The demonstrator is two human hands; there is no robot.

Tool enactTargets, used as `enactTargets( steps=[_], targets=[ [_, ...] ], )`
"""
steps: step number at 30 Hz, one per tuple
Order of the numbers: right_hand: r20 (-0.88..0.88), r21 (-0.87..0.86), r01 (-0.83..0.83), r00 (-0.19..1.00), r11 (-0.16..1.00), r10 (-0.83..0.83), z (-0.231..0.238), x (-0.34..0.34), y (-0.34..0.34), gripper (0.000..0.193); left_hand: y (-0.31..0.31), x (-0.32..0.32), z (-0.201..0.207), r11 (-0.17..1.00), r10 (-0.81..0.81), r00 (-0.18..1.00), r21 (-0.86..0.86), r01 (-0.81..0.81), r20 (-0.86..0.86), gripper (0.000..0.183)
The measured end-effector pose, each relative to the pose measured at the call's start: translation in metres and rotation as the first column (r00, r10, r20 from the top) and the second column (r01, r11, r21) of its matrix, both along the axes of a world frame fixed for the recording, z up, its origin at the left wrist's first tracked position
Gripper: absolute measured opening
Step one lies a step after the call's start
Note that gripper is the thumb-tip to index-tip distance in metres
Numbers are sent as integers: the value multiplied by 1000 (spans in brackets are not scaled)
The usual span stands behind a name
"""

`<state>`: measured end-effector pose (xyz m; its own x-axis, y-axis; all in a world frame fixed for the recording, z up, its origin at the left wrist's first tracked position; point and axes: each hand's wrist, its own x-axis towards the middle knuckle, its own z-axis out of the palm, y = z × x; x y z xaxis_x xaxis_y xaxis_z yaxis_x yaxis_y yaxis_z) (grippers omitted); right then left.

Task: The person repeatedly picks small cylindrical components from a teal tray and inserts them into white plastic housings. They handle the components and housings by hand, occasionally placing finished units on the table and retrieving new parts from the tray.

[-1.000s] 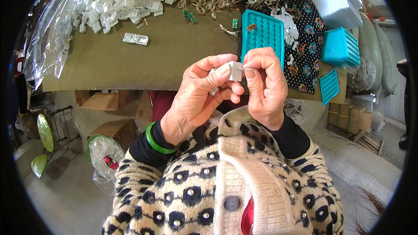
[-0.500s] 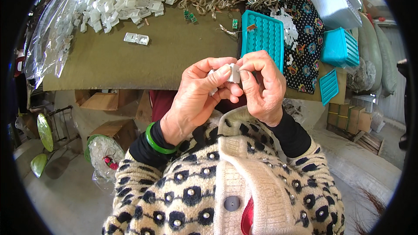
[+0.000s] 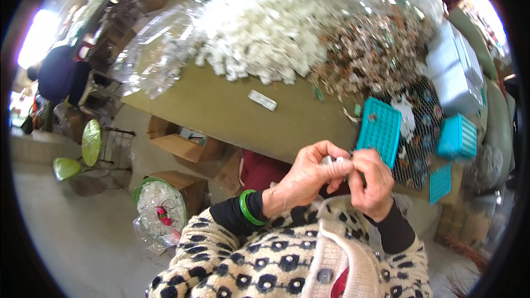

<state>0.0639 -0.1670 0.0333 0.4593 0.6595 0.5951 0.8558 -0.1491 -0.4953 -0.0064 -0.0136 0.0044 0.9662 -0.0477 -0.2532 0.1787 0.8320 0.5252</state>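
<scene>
Left fingers: thumb and forefinger of the left hand (image 3: 302, 176) pinch a small white plastic casing (image 3: 328, 160), held just off the front edge of the table (image 3: 232, 118), right of centre in the frame. Right fingers: those of the right hand (image 3: 376, 182) are curled in against the left fingertips; whether they grip anything fine, I cannot tell.

Change noted: the view has swung, and the hands now sit lower and farther right. The casing, plainly visible a second ago, is mostly covered by fingers and softened by blur. The work therefore appears to continue in the grip, though its progress cannot be verified.

Surroundings: a turquoise dimpled tray (image 3: 381, 129) lies just beyond the right hand, a patterned dark cloth (image 3: 426, 111) beside it. One loose white piece (image 3: 262, 100) lies on the table, left of the hands and well apart.

Obstruction: a pile of white plastic parts (image 3: 259, 38) and a tangle of wired components (image 3: 378, 49) crowd the upper part of the frame, limiting working space there. Stacked turquoise trays (image 3: 457, 137) stand at right.
</scene>
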Motion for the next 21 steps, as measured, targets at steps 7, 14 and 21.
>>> enactTargets(
  steps=[7,14,21],
  targets=[
    [-88,-7,53,995,999,-54,1,-1,-11,17,110,10,63,204,243,736,709,-675,631,11],
    [-149,-3,70,986,998,-70,5,1,-12,13,277,26,105,-636,121,607,531,-560,786,21],
    [-102,-69,169,979,983,-175,16,21,-22,10,309,22,65,-906,61,917,406,-115,395,28]
  ],
)
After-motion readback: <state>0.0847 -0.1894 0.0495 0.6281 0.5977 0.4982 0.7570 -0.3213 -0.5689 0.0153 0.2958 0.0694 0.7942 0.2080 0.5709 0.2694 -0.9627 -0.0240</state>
